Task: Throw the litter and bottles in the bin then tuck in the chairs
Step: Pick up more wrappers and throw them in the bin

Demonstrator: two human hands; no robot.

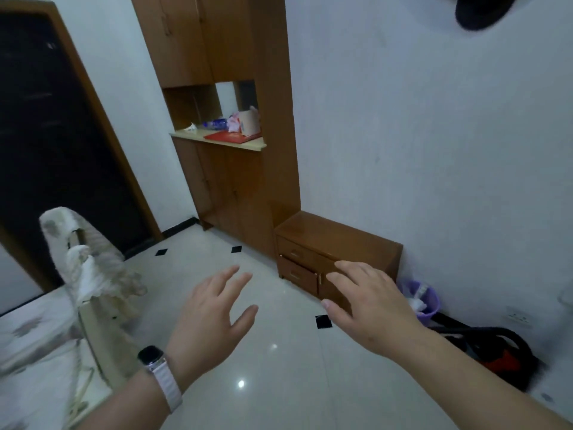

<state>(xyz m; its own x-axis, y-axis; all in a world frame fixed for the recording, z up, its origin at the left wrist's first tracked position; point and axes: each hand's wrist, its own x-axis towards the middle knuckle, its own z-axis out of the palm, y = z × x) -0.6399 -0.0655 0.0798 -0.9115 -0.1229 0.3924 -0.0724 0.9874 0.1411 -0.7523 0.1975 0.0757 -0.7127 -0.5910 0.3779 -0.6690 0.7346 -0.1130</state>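
Note:
My left hand (210, 315) and my right hand (369, 302) both hover over the tiled floor with fingers spread and nothing in them. A small purple bin (429, 302) with white litter inside stands against the right wall, just right of my right hand. At the left, a chair (93, 274) with a pale cloth cover stands beside a table (28, 333) under a patterned cloth. Far off, a plastic bottle (214, 123) lies on the cabinet shelf among scraps and a tissue pack (249, 121).
A tall wooden cabinet (235, 187) stands against the back wall beside a dark doorway (46, 119). A low wooden drawer unit (338, 252) sits by the right wall. A black and red bag (493, 352) lies on the floor past the bin.

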